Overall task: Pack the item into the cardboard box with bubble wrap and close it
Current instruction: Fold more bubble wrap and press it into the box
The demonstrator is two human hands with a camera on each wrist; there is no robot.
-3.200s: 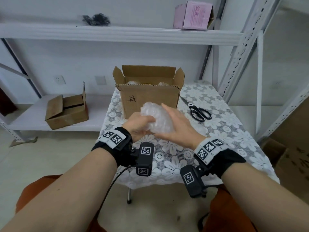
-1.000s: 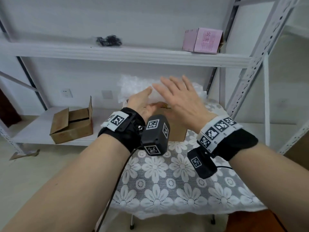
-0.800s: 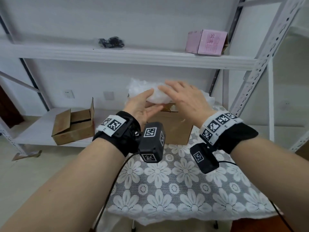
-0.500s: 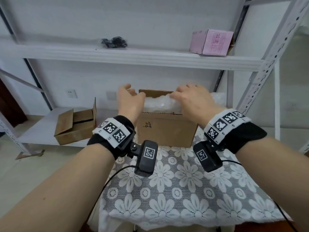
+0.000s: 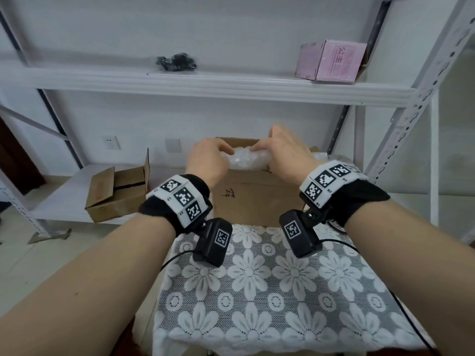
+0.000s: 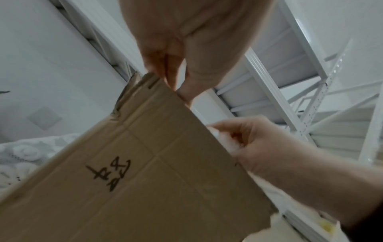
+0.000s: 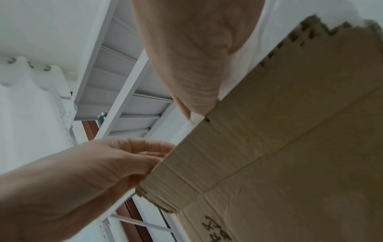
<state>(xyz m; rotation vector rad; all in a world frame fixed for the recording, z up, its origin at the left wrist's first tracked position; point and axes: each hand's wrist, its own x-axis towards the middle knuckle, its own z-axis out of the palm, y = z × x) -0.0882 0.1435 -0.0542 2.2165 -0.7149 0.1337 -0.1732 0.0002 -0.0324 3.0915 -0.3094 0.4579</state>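
Fingers (image 5: 221, 150) of the left hand (image 5: 208, 160) curl down onto the bubble wrap (image 5: 248, 160) at the open top of the cardboard box (image 5: 259, 199), and the right hand (image 5: 285, 155) curls onto the same bundle from the other side; both hands hold it just above the box's near rim. Whatever item lies inside the wrap cannot be seen. The box stands on a table with a white floral lace cloth (image 5: 270, 299), at its far end.

Handwritten dark marker strokes mark the box's near wall (image 6: 111, 175); they look like characters but cannot be read with confidence. One pink box (image 5: 331, 63) sits on the upper shelf (image 5: 205, 84) and carries red printed characters, too blurred to read. Each wrist wears one black band with white square-coded markers: three squares show on the left band (image 5: 182, 196), with small codes beside them too fine to read surely. One camera block hangs under each wrist, each with one coded square.

One second, smaller open carton (image 5: 118, 191) rests on the lower shelf at left. One dark bundle (image 5: 177, 63) lies on the upper shelf.
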